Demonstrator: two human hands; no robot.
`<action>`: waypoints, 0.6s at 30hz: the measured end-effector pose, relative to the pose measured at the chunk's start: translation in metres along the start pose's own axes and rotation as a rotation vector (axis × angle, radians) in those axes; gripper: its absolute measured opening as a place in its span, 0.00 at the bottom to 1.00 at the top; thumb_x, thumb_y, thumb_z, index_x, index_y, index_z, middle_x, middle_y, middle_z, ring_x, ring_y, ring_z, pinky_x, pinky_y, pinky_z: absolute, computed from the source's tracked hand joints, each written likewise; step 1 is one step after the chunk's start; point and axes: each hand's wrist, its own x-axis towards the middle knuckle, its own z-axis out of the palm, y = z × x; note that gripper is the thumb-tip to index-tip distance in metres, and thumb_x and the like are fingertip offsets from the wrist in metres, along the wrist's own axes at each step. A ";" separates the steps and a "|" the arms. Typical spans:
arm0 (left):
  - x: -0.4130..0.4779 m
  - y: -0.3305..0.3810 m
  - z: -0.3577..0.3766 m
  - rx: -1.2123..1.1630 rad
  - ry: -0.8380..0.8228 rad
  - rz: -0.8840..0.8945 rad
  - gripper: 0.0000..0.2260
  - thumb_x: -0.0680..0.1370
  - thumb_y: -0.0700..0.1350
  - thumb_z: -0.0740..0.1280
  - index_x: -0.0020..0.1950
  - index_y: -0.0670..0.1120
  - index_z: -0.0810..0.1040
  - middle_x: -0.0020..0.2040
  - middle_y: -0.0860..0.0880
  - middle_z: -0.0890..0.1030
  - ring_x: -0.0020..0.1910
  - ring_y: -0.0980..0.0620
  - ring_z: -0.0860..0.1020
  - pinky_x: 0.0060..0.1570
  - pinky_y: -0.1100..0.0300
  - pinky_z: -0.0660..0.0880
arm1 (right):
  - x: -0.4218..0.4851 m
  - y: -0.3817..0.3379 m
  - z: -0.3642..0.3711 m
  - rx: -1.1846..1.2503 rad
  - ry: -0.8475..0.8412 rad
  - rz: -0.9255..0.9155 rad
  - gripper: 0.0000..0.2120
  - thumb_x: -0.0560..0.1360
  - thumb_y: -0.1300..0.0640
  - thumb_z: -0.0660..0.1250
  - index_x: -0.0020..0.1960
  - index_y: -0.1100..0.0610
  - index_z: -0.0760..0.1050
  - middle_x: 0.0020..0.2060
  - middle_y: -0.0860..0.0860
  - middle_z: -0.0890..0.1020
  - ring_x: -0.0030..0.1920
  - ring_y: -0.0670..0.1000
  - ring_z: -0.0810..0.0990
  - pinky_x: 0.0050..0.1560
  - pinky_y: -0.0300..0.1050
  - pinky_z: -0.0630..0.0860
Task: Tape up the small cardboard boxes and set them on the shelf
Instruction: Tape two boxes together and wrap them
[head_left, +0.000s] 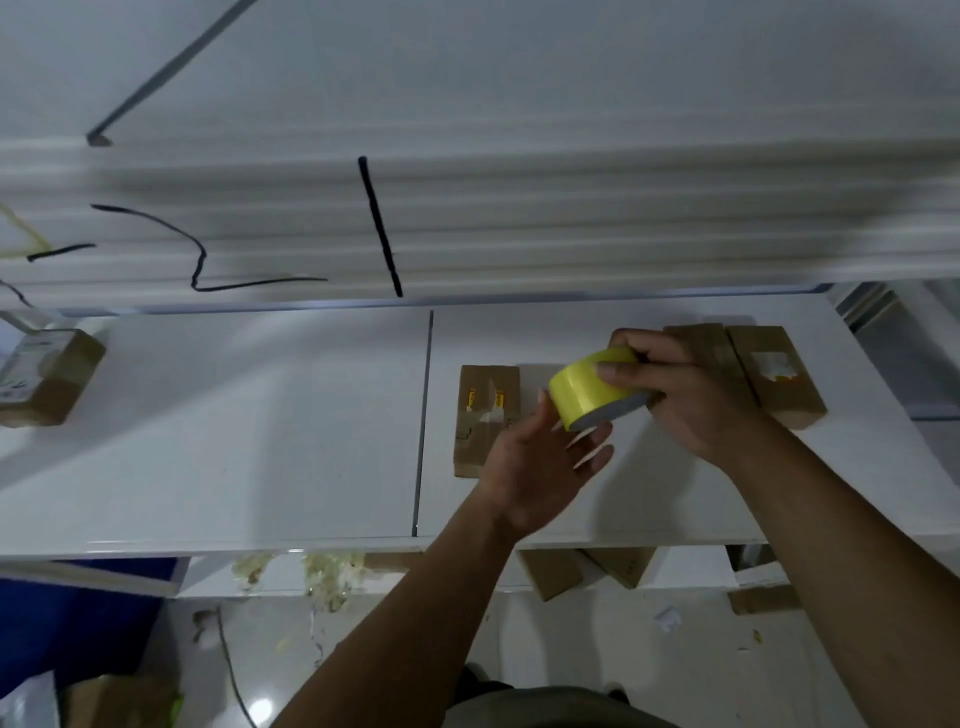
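Your right hand (691, 395): it holds the yellow tape roll (592, 389) from above, with your fingers and thumb pinching its sides.
Your left hand (540, 467): it is open, palm up, fingers loosely spread, right under the roll. The fingertips are very close to the roll's lower edge. You cannot tell if they touch it.
Tape roll: it is up in the air over the white shelf (260, 441), tipped on its side, so you see its grey inside ring.
Box on the left of your hands (480, 410): a small brown box lying flat on the shelf, with some tape across it. Your left hand hides its near corner.
Boxes on the right (769, 374): two brown boxes lie side by side on the shelf, behind your right hand.
Far left box (57, 379): one more brown box sits at the shelf's left end, well apart from the others.
Below the shelf: more brown boxes (587, 566) peek out under the front edge.
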 end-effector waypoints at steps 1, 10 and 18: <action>-0.003 -0.005 -0.002 -0.032 0.001 -0.019 0.20 0.78 0.53 0.70 0.65 0.43 0.82 0.59 0.43 0.82 0.58 0.46 0.80 0.65 0.52 0.76 | -0.004 0.004 0.001 0.016 -0.019 0.011 0.12 0.73 0.59 0.71 0.33 0.53 0.71 0.32 0.49 0.66 0.35 0.46 0.70 0.36 0.40 0.65; -0.017 -0.030 -0.003 -0.239 0.119 -0.079 0.14 0.84 0.36 0.55 0.62 0.34 0.79 0.55 0.36 0.86 0.56 0.41 0.84 0.63 0.51 0.80 | -0.018 0.025 0.003 0.222 0.002 0.086 0.25 0.63 0.48 0.84 0.37 0.56 0.68 0.35 0.52 0.66 0.39 0.47 0.72 0.38 0.42 0.66; -0.023 -0.025 0.007 -0.151 0.201 -0.114 0.16 0.86 0.38 0.62 0.72 0.34 0.77 0.63 0.37 0.82 0.57 0.43 0.84 0.72 0.53 0.74 | -0.028 0.033 0.003 0.474 0.097 0.091 0.06 0.65 0.58 0.76 0.40 0.56 0.80 0.42 0.54 0.72 0.52 0.58 0.73 0.52 0.51 0.69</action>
